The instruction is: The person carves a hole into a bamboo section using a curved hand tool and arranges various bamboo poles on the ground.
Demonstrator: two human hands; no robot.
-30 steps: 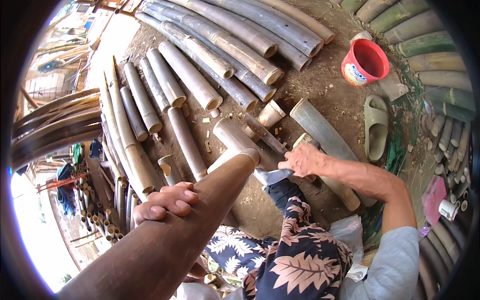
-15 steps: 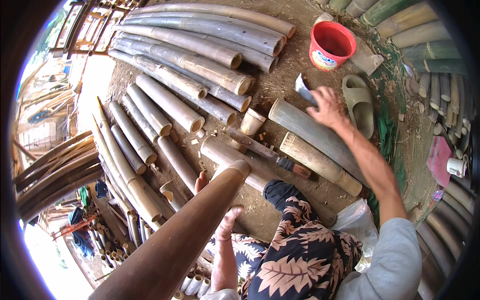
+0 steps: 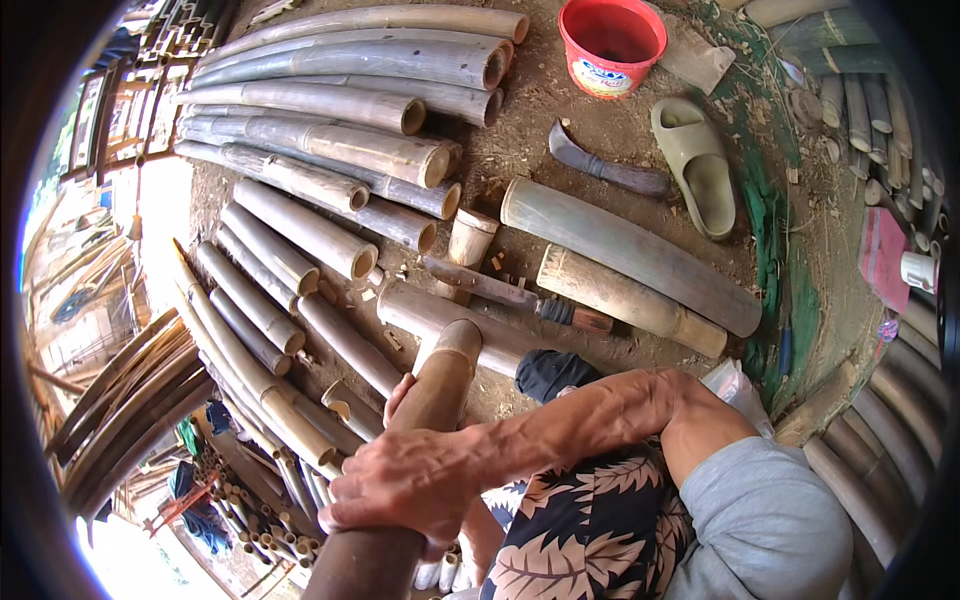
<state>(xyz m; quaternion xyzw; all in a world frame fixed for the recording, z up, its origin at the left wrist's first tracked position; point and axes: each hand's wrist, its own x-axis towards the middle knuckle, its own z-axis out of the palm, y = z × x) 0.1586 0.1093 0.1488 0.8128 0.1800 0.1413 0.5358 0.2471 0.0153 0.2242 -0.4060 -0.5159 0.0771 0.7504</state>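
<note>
A thick brown bamboo pole (image 3: 446,372) slants up from the bottom edge toward the middle of the floor. My right hand (image 3: 408,478) is wrapped over its top, with the forearm crossing my lap. Fingers of my left hand (image 3: 398,396) curl around the pole's left side farther up; the pole and my right arm hide the rest of that hand. The pole's far end is over a pale bamboo length (image 3: 400,305) on the ground. A hooked knife (image 3: 605,168) lies on the soil, and a straight machete (image 3: 490,288) rests beyond the pole's tip.
Long cut bamboo poles (image 3: 350,98) fill the far left, shorter ones nearer. Two bamboo pieces (image 3: 630,250) lie right of the machete. A red bucket (image 3: 612,75), an olive slipper (image 3: 700,170), a green net (image 3: 768,290) and a white cup (image 3: 918,270) are toward the right.
My right hand has let go of the hooked knife, leaving it on the ground, and has come back to grip the bamboo pole. The view has shifted slightly.
</note>
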